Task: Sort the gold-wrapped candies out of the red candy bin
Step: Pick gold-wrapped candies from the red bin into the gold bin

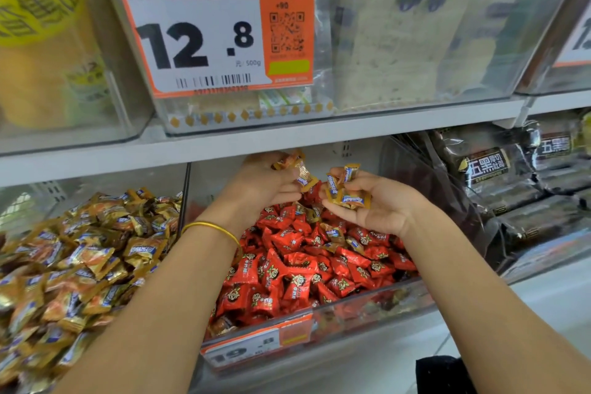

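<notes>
the left hand is closing its grip on a few small gold-wrapped candies. the right hand, palm up, is cupping several more. both are hovering above the clear plastic bin of red-wrapped candies, where other gold ones are lying mixed in.

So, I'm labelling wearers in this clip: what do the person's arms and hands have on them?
Both forearms are bare, with no sleeves in view. The left hand and right hand wear no gloves. A thin gold bangle circles the left wrist; the right wrist carries nothing.
</notes>
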`<state>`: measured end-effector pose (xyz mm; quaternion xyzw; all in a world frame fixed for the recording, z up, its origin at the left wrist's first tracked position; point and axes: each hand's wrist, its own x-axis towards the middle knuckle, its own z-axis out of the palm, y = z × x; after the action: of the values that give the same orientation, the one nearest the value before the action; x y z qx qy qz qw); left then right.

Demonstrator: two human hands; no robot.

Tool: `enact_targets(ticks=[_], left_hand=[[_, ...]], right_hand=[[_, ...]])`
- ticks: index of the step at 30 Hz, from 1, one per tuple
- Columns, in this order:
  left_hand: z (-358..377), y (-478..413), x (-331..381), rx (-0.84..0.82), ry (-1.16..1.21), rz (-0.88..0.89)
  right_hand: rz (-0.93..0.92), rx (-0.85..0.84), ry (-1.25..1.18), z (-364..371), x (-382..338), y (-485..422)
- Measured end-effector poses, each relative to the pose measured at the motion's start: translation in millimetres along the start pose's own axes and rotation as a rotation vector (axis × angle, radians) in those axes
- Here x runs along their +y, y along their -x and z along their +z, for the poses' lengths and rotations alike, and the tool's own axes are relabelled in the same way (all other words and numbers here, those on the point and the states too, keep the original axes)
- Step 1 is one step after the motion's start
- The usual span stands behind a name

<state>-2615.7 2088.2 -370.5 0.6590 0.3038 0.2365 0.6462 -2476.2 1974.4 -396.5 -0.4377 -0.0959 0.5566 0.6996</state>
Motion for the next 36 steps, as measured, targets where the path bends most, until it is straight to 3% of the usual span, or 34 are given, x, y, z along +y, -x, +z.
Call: enact_targets(ticks=[5, 9, 13, 17, 21, 24, 28, 36], left_hand=[[15, 3, 4, -0.046, 0.438, -0.247], [20, -2, 3, -0.052, 0.523, -0.314], [28, -16, -8, 0.027, 0.057, -0.158], [27, -28, -22, -0.008, -0.439, 0.119], [24, -37, -28, -0.13, -0.837, 0.309], [22, -44, -34, -0.2, -1.214, 0.279], [19, -48, -40, -0.248, -1.321, 0.126], [20, -43, -30, -0.544, -1.218, 0.098]], right_hand=[[0.119, 0.071, -0.071, -9, -5, 4], [0.075, 0.191, 0.096, -17, -11, 5], [-0.172, 0.345, 0.606, -24, -12, 8], [-0.343, 0.213, 1.118, -28, -8, 7], [-0.304, -0.003, 1.565, -26, 2, -4], [-0.227, -0.058, 1.88, -25, 3, -12], [-0.201, -0.142, 1.836, -30, 4, -14], [-0.357, -0.037, 1.44, -41, -8, -3]])
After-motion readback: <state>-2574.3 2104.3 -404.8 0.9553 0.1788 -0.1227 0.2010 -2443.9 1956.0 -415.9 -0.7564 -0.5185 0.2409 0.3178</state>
